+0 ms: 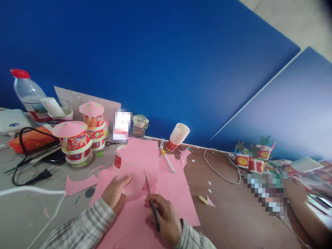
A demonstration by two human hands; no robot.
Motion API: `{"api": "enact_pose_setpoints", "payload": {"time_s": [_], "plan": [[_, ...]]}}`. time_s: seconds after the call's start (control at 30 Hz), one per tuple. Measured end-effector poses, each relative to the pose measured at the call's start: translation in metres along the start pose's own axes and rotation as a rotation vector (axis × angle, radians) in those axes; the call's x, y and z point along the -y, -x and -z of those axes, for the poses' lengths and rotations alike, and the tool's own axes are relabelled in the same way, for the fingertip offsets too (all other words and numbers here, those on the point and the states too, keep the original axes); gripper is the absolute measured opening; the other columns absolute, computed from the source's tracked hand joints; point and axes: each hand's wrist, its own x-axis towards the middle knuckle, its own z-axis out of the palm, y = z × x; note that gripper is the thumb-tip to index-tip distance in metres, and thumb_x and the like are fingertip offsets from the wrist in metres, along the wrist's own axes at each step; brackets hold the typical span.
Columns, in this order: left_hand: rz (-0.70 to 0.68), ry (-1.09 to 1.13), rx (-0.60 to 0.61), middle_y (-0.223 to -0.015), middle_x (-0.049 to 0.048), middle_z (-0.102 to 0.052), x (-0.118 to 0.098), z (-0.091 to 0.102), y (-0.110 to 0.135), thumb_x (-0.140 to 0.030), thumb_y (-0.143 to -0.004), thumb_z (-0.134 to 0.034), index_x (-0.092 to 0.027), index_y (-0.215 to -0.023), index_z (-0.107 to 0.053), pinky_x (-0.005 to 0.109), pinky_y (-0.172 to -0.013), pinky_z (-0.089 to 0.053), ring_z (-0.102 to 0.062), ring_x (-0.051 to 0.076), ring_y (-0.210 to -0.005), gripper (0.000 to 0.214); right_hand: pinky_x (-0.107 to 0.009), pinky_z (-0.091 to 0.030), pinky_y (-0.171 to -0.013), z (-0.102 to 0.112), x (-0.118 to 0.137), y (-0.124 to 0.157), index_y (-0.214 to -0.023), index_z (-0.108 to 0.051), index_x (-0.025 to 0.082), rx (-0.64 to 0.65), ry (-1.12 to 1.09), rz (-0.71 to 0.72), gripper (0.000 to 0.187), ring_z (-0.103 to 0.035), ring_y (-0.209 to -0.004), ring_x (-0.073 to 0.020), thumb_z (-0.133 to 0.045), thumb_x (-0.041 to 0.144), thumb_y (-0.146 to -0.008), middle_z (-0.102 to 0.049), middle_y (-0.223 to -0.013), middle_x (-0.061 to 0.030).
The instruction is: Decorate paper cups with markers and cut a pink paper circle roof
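My left hand is closed on a sheet of pink paper, with the thumb pressing a clear round disc, probably a plastic lid, flat against it. My right hand grips a pair of scissors by the dark handles. The blades point up and away from me, at the right edge of the disc, against the pink paper. Beneath both hands lies a larger pink sheet. A red and white paper cup stands partly hidden behind the held paper.
To the left stand decorated paper-bowl towers with pink cone roofs, a black plug and a bottle. Stacked cups lean near the blue partition. A marker lies on the pink sheet. Another person's arm is at right.
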Motion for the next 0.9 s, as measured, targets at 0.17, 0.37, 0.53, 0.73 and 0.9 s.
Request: {"api": "enact_pose_setpoints", "payload": {"time_s": [0.17,0.37,0.53,0.73,0.9], "plan": [[0.054,-0.033,0.029,-0.057,0.0069,-0.073,0.003,0.0,0.004,-0.029,-0.043,-0.07,-0.014,-0.078,-0.067,0.035,-0.045,-0.051,-0.064,0.028,-0.055,0.038,-0.014,-0.031,-0.032,-0.003,0.011,0.003,-0.073,-0.062,0.018,0.007,-0.019,-0.089,0.028,-0.04,-0.032,-0.0035,-0.077,0.026,-0.051,-0.051,-0.048,0.0093],[0.085,-0.051,0.03,-0.056,0.0054,-0.073,0.006,0.0,0.006,-0.031,-0.043,-0.07,-0.016,-0.08,-0.066,0.036,-0.045,-0.052,-0.064,0.027,-0.054,0.04,-0.015,-0.034,-0.034,-0.003,0.013,0.002,-0.074,-0.061,0.018,0.012,0.011,-0.095,0.027,-0.043,-0.033,-0.0047,-0.074,0.025,-0.052,-0.052,-0.05,0.0087],[0.074,-0.056,0.018,-0.056,0.0044,-0.073,0.007,0.0,0.006,-0.03,-0.043,-0.07,-0.017,-0.076,-0.067,0.036,-0.047,-0.053,-0.065,0.026,-0.055,0.035,-0.015,-0.034,-0.035,-0.004,0.017,0.003,-0.073,-0.062,0.017,0.009,0.02,-0.079,0.026,-0.043,-0.033,-0.0049,-0.074,0.026,-0.052,-0.049,-0.046,0.01],[0.056,-0.05,0.012,-0.056,0.0058,-0.073,0.006,0.0,0.005,-0.029,-0.042,-0.07,-0.015,-0.076,-0.067,0.037,-0.048,-0.053,-0.065,0.027,-0.055,0.036,-0.015,-0.034,-0.034,-0.003,0.013,0.002,-0.072,-0.062,0.017,-0.006,0.006,-0.08,0.025,-0.043,-0.033,-0.0044,-0.075,0.024,-0.051,-0.054,-0.053,0.0077],[0.087,-0.073,0.026,-0.054,0.0047,-0.073,0.006,0.001,0.006,-0.03,-0.043,-0.07,-0.016,-0.077,-0.066,0.036,-0.047,-0.052,-0.065,0.027,-0.054,0.037,-0.015,-0.032,-0.034,-0.002,0.008,0.001,-0.075,-0.061,0.018,0.021,-0.028,-0.084,0.027,-0.04,-0.032,-0.0034,-0.076,0.026,-0.053,-0.051,-0.05,0.0094]]}}
